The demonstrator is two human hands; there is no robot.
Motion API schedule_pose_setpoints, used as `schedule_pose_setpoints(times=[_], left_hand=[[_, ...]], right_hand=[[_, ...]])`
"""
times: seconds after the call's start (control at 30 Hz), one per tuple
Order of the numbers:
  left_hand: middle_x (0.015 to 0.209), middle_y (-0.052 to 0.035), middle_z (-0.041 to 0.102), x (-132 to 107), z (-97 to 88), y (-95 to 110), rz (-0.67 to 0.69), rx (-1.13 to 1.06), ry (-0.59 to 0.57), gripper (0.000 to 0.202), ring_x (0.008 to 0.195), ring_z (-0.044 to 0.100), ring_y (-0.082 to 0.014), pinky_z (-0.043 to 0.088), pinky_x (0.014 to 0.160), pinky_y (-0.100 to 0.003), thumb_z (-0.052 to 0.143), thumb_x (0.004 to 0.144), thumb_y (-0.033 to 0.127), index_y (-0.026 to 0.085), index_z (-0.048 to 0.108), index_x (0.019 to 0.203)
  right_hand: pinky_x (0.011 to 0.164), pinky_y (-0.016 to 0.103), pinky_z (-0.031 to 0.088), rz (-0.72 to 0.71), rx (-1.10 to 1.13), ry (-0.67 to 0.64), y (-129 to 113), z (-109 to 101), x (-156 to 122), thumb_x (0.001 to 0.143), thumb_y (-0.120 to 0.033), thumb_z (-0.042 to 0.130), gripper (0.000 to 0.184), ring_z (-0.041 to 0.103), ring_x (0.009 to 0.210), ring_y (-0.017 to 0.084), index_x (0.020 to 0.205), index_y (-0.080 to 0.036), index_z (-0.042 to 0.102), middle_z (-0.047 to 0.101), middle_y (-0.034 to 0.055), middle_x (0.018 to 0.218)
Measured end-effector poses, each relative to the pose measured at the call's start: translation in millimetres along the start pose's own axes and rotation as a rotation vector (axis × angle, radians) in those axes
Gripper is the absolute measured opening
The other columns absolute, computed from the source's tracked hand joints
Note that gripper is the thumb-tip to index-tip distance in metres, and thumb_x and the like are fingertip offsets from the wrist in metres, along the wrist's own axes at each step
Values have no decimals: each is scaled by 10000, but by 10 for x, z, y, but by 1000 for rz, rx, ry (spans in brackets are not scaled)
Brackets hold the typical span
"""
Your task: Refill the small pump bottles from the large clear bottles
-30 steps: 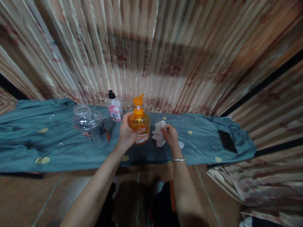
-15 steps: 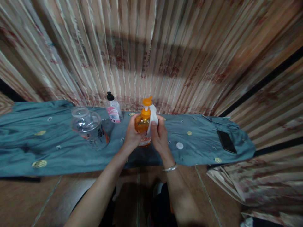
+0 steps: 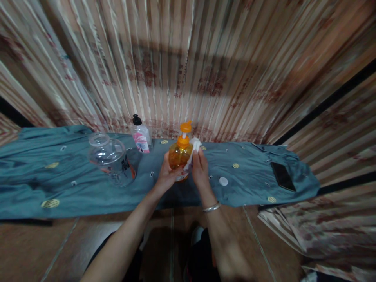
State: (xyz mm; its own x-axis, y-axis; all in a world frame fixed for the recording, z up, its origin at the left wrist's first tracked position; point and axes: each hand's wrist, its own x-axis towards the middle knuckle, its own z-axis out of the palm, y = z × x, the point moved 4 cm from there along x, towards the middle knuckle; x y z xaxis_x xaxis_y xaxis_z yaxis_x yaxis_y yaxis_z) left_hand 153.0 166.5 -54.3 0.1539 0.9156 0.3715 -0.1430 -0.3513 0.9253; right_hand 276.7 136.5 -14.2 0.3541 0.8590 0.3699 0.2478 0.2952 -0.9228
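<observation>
An amber pump bottle with an orange pump top stands upright in front of me. Around its lower left side the fingers of my left hand are closed. My right hand pinches a crumpled white tissue that lies against the bottle's right side. Part of the label low on the bottle is hidden by my left fingers. Whether its base touches the cloth cannot be made out.
Left of the hands are a clear plastic jar and a clear bottle with a black pump. To the right lie a white round lid and a black phone. A green patterned cloth covers the table; a pleated curtain hangs behind.
The tissue has slid down and right along the bottle, and my right hand has lowered slightly. My left hand has shifted lower on the bottle, showing more of its amber body.
</observation>
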Motion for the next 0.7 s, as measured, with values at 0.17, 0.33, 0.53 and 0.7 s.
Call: schedule_pose_setpoints(times=[0.17,0.33,0.53,0.7], left_hand=[[1281,-114,601,-22,-9,66,76,113,46,409,1085,628,-256,550,896,-487,614,896,371,185,563,1256],[1453,-145,488,-92,9,-8,101,211,13,638,1315,500,-332,404,1086,-597,679,832,291,210,419,1409],[1621,-152,281,-237,59,-87,102,278,-28,891,1531,177,-305,156,1234,-531,579,748,98,202,168,1532],[1679,-137,101,-356,115,-129,112,306,-50,950,1552,35,-285,98,1244,-529,535,772,94,213,18,1559]], right_hand=[[1191,493,276,-190,-262,4,-258,159,-212,997,-467,297,564,319,1460,247,1448,-145,403,445,167,1500],[1153,449,349,23,-166,4,247,181,-236,991,-530,267,636,449,1385,230,1463,-119,381,503,173,1464],[1050,472,460,283,-24,23,718,124,-160,956,-585,318,603,606,1229,269,1219,-140,628,678,161,1250],[993,433,504,171,18,28,273,77,-109,963,-587,325,563,625,1172,246,1265,-199,599,688,112,1220]])
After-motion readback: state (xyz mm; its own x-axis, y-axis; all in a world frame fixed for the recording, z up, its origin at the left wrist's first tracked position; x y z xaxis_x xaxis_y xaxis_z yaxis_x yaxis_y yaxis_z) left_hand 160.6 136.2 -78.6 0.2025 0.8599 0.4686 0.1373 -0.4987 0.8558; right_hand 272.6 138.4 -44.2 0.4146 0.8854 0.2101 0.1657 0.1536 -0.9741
